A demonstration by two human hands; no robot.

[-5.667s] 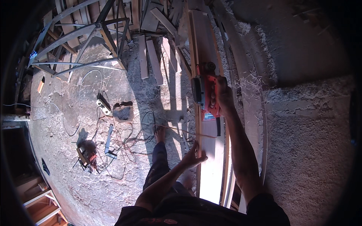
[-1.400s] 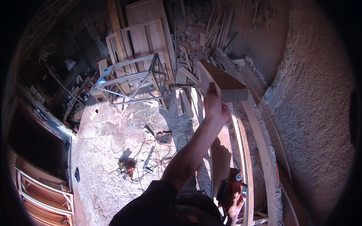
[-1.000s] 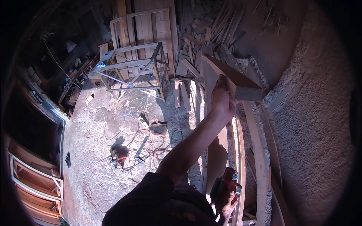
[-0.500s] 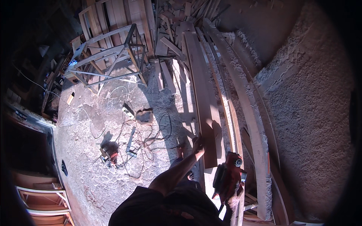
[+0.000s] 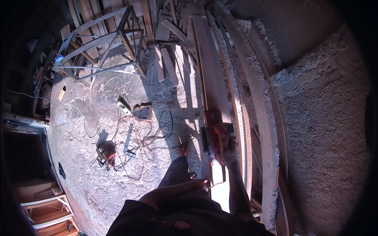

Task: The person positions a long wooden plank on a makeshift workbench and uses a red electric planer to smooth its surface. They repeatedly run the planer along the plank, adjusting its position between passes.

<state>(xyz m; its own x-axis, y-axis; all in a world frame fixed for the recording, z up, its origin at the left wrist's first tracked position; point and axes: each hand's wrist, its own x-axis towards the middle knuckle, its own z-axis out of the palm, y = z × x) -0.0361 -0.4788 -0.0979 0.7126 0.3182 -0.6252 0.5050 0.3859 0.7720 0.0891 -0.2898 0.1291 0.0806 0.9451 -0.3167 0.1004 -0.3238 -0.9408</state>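
Note:
A red and black electric hand planer [image 5: 216,133] rests on a long wooden plank [image 5: 212,74] that runs away from me. My right hand [image 5: 229,154] is closed round the planer's rear handle. From the tool's back end a thin power cord [image 5: 216,184] bends left toward my body. My left hand [image 5: 200,184] is beside the plank's near left edge, low in front of me, its fingers closed on this cord. Bright light washes out the near end of the plank.
More long boards [image 5: 260,94] lie to the right, beside a rough wall [image 5: 323,129]. Tangled cords [image 5: 151,139], a power strip [image 5: 124,106] and another power tool [image 5: 106,154] lie on the floor at left. Beyond stands a wooden frame [image 5: 130,43].
The planer in my right hand has moved left and forward onto the plank. My left hand has let go of the plank's edge and drawn back toward my body. The view has shifted slightly.

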